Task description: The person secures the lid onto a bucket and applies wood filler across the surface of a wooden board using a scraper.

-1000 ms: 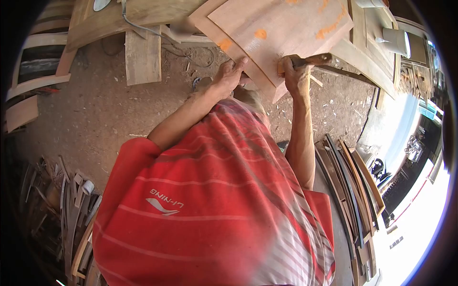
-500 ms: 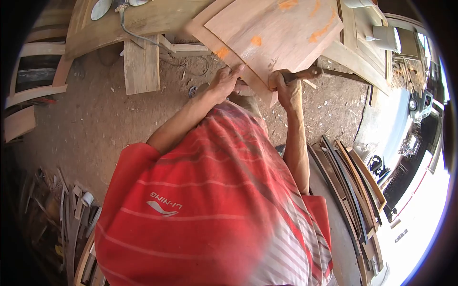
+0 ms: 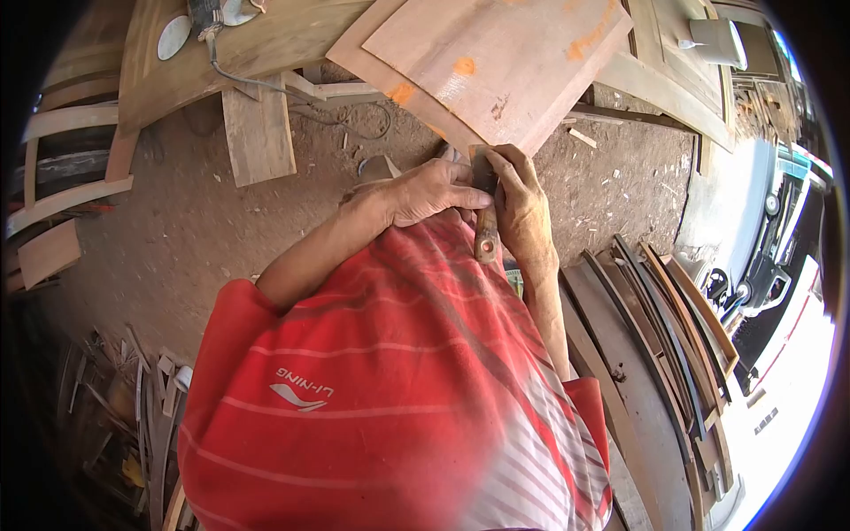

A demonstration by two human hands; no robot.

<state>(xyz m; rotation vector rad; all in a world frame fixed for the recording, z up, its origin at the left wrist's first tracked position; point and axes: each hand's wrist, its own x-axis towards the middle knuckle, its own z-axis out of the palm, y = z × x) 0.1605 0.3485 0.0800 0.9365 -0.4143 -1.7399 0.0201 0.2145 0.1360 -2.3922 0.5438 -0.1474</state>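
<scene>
In front of my shirt, my right hand (image 3: 520,190) is closed on a putty knife (image 3: 486,241). Its worn wooden handle, with a hole at the end, points back toward me. My left hand (image 3: 432,192) meets it from the other side, thumb and fingers pinched at the dark blade area. Just beyond both hands lies a flat wooden panel (image 3: 496,66) with orange filler patches (image 3: 465,66) and a second sheet edge beneath it. The left fingers are partly hidden behind the knife.
A power tool (image 3: 205,16) with a cord rests on a wooden board (image 3: 266,44) at upper left. A white container (image 3: 722,42) stands on a door panel at upper right. Wood strips (image 3: 655,336) are stacked on my right, and scraps (image 3: 146,416) lie at lower left.
The putty knife has turned from pointing its handle rightward to pointing it back at me, drawn off the panel's edge. My left hand has left the panel and come to the knife.
</scene>
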